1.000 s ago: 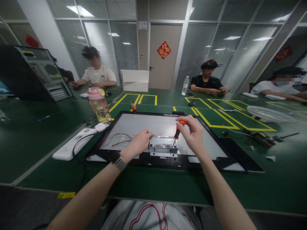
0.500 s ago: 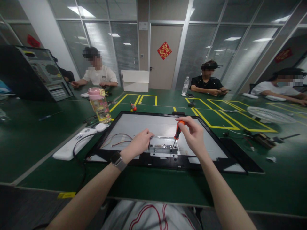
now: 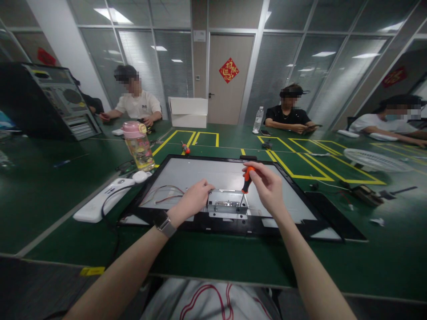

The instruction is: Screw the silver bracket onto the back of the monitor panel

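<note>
A monitor panel (image 3: 187, 173) lies face down on the green table, black frame around a silver back. A small metal bracket (image 3: 227, 205) sits on its near middle. My left hand (image 3: 193, 200) rests curled against the bracket's left end, a watch on its wrist. My right hand (image 3: 267, 186) grips an orange-and-black screwdriver (image 3: 246, 180) upright, its tip down on the bracket's right side. Thin coloured wires (image 3: 163, 194) run across the panel left of my left hand.
A pink-lidded bottle (image 3: 138, 144), a white power strip (image 3: 100, 202) with black cable and a computer tower (image 3: 50, 102) stand to the left. A white fan guard (image 3: 375, 158) and small tools lie right. Three people sit across the table near a white box (image 3: 188, 112).
My right hand has shifted its grip slightly on the screwdriver handle, as in turning it. My left hand and the bracket stay put. The person at far left moved a hand.
</note>
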Motion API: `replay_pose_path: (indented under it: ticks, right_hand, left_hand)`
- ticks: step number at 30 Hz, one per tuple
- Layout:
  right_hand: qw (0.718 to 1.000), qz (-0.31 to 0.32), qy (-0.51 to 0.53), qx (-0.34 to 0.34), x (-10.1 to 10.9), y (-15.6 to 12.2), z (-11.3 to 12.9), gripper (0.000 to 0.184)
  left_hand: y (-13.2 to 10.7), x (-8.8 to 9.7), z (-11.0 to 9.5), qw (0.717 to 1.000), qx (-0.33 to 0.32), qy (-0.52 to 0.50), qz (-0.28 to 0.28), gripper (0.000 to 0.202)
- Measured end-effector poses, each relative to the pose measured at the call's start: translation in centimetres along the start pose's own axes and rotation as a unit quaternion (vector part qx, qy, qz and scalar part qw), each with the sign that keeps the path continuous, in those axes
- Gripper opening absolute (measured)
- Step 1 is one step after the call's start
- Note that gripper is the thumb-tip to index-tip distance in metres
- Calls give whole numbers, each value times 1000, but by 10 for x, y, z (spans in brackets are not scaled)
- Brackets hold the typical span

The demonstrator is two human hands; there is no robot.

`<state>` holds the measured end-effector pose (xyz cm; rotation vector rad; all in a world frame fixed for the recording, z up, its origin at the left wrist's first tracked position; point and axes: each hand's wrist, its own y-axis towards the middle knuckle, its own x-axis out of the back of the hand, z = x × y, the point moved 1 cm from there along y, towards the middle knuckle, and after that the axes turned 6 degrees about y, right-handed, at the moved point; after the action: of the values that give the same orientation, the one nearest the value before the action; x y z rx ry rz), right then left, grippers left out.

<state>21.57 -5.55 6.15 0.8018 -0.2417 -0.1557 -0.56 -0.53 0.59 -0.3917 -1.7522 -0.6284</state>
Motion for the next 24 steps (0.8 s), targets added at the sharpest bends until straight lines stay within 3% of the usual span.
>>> replay_pose_path:
  ticks: [5,13,24]
  right_hand:
    - [998,-19,-47,43,0,1,1,7]
    - [999,7,-36,38,1,1,2,23]
    - [998,4,-50,37,-1,1,-1,18]
  left_hand:
    - [1,-3,2,1000,-7,-6,-5,38]
    - [0,-2,1,1000,-2,-1,-4,37]
    - [1,-1,1,1000,-1,-6,0,37]
